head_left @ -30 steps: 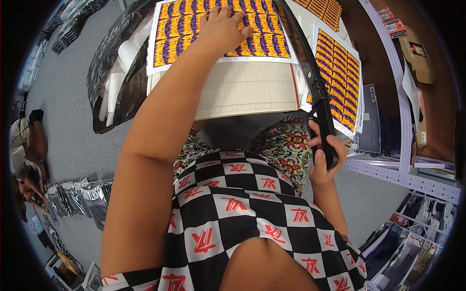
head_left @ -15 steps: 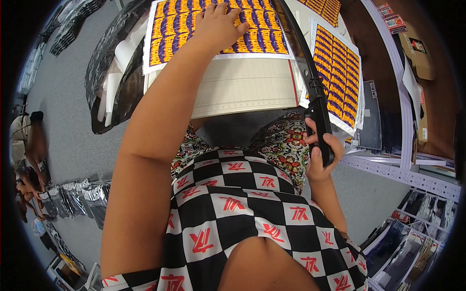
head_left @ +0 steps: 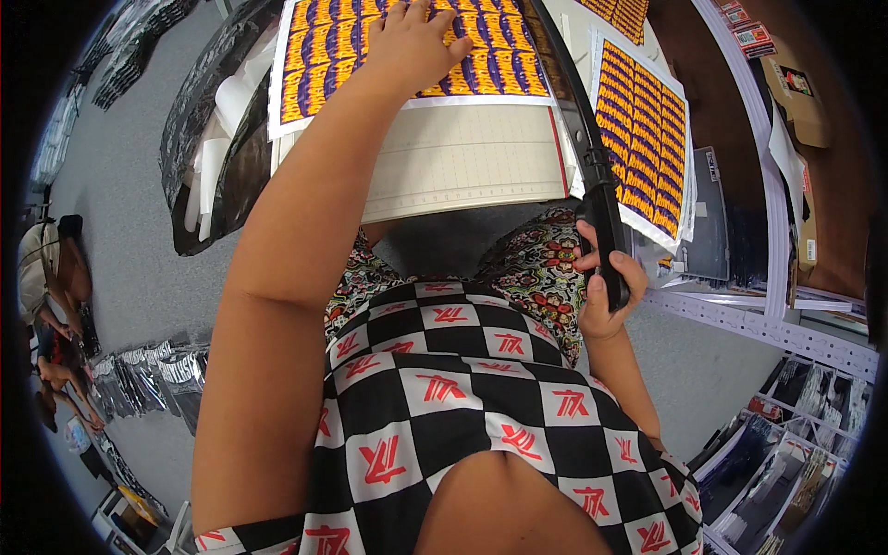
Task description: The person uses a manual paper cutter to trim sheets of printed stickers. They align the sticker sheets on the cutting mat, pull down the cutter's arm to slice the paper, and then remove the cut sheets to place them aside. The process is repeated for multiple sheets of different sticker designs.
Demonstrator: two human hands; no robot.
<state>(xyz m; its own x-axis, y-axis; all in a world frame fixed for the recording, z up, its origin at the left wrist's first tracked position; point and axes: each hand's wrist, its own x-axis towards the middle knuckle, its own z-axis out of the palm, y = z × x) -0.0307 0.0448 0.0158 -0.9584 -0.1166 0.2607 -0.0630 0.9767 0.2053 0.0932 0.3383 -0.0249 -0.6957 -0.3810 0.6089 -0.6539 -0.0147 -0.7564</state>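
Observation:
My left hand (head_left: 413, 46) lies flat with spread fingers on a printed sheet (head_left: 319, 79) covered in rows of yellow and purple designs. Beneath that sheet is the cream, ruled board (head_left: 462, 166) of a paper cutter, bare along its near part. The cutter's long black blade arm (head_left: 575, 111) runs down the board's right side. My right hand (head_left: 610, 296) has its fingers wrapped round the black handle (head_left: 608, 240) at the near end of that arm. To the right of the arm lies a stack of similar printed sheets (head_left: 643, 139).
A black plastic bag (head_left: 199, 185) with white paper scraps hangs left of the cutter. A pale metal rack (head_left: 777, 185) with cardboard boxes stands at the right. Bagged dark garments (head_left: 153, 370) lie on the floor at the left, near other people (head_left: 55, 277).
Hardly anything differs. The handle and my right hand have shifted very slightly, and the left hand stays on the sheet.

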